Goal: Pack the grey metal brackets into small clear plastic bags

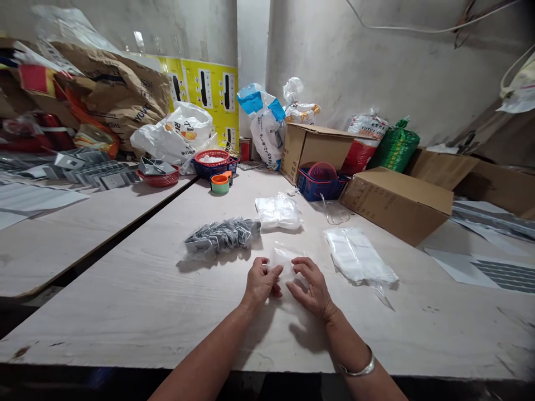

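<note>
Both my hands rest on the pale wooden table [146, 301], working a small clear plastic bag [284, 260] that lies between them. My left hand [259, 282] pinches the bag's left edge with thumb and fingers closed. My right hand [311, 287], with a metal bangle on its wrist, has curled fingers on the bag's right side. Just beyond the left hand lies a row of grey metal pieces [223, 236]. A stack of flat clear bags [359, 257] lies to the right of my right hand.
A crumpled plastic bag of white items [278, 211] lies further back. Cardboard boxes [395, 203] and a blue basket [321, 186] stand at the back right. Red baskets [211, 159], an orange-green tape roll [220, 182] and sacks crowd the back left. A gap [125, 234] separates a second table.
</note>
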### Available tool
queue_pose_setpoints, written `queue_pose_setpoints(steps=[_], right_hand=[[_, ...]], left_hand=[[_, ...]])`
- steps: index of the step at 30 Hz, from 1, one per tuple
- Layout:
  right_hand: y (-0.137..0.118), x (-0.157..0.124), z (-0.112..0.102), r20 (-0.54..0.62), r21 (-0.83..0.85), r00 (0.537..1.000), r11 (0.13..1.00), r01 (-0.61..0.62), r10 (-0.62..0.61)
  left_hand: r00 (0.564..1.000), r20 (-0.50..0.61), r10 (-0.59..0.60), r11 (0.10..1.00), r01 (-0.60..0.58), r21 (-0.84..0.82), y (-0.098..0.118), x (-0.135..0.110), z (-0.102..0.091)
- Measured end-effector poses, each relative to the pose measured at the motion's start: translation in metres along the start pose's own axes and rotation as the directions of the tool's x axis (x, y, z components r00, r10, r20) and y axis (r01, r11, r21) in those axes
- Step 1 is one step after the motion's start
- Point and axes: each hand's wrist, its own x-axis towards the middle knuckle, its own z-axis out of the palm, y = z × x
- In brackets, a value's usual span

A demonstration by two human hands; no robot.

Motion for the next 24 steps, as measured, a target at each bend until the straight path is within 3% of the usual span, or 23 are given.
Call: queue_pose_setpoints(steps=[3,8,12,17,20,24], right_hand=[[-0.001,0.000,-0.003,0.010,0.024,1.000,1.000,-0.002,0.002],[0.000,0.001,-0.002,-0.028,0.022,0.997,0.997,-0.067,0.068],[0.007,0.001,0.005,-0.076,-0.058,0.990,0.991,-0.121,0.116],[0.019,0.000,0.012,-0.124,-0.128,0.990,0.988,-0.089,0.074],[0.021,0.000,0.012,-0.157,-0.159,0.987,0.985,-0.067,0.042],[0.021,0.001,0.011,-0.182,-0.171,0.983,0.984,-0.044,0.013]], left_hand=[[0.997,-0.040,0.063,0.997,-0.061,0.051,-0.001,0.001,-0.002],[0.949,-0.060,0.308,0.903,-0.272,0.331,0.001,0.003,-0.011],[0.936,-0.007,0.351,0.870,-0.323,0.373,0.001,0.000,-0.013],[0.917,0.009,0.399,0.835,-0.367,0.410,0.000,-0.002,-0.012],[0.855,-0.017,0.519,0.733,-0.435,0.523,-0.001,-0.003,-0.010],[0.716,0.117,0.688,0.433,-0.535,0.725,-0.005,-0.003,-0.010]])
